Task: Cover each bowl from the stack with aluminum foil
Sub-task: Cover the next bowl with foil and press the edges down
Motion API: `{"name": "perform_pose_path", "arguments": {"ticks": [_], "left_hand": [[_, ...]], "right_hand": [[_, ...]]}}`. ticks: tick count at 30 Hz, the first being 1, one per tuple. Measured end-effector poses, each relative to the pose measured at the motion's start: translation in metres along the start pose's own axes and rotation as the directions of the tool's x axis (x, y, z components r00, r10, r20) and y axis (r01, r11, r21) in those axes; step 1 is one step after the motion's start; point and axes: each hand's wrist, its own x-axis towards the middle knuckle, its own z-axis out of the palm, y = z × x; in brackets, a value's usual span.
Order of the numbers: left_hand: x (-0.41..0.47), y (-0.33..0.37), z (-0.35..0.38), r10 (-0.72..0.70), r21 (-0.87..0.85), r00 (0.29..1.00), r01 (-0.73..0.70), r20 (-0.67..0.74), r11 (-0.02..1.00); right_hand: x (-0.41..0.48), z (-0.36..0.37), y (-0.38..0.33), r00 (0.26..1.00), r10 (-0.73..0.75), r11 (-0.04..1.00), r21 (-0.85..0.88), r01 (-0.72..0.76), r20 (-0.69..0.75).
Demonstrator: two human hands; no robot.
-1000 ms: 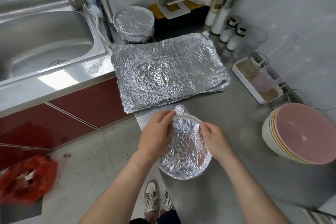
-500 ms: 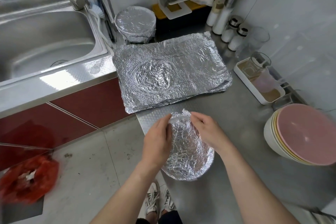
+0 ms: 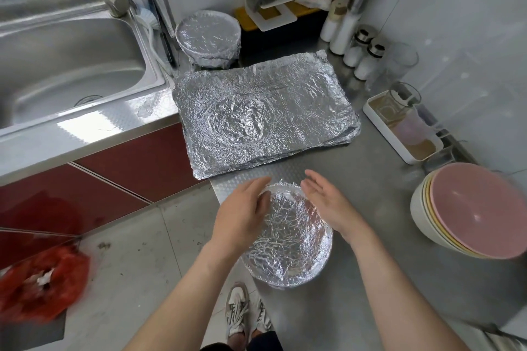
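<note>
We've got the bowl [image 3: 288,273] at the table [image 3: 385,208] edge, left grip [image 3: 242,214] & right grip [image 3: 328,205] both spread flat on its foil [image 3: 288,231] rim, so pushing too hard could rip it or shove the bowl off.

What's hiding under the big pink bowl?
The round pink bowl sits nested on a stack: thin yellow rims and a cream bowl show under it. Those bowls' insides are covered, so I cannot see them.
</note>
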Motion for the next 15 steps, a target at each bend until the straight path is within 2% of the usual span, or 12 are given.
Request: {"name": "perform_pose_path", "arguments": {"ticks": [3, 5, 8, 12, 15], "left_hand": [[-0.015, -0.002, 0.008, -0.124, -0.160, 0.992, 0.120, -0.018, 0.980], [-0.017, -0.002, 0.012, -0.160, -0.264, 0.986, 0.145, -0.038, 0.954], [-0.010, -0.003, 0.010, -0.136, -0.257, 0.990, 0.119, -0.047, 0.959], [0.000, -0.002, 0.004, -0.071, -0.199, 0.997, 0.078, 0.044, 0.977], [0.006, 0.002, 0.001, -0.024, -0.167, 0.998, 0.034, 0.059, 0.985]], "right_hand": [[0.008, 0.000, -0.006, 0.994, -0.044, 0.991, -0.118, 0.056, 0.100], [0.013, 0.004, -0.004, 0.988, -0.078, 0.981, -0.166, 0.100, 0.135], [0.015, 0.009, 0.002, 0.995, -0.077, 0.984, -0.154, 0.086, 0.059], [0.008, 0.013, 0.010, 0.992, -0.097, 0.984, -0.159, 0.084, -0.076], [0.001, 0.015, 0.012, 0.984, -0.094, 0.989, -0.124, 0.075, -0.152]]}}
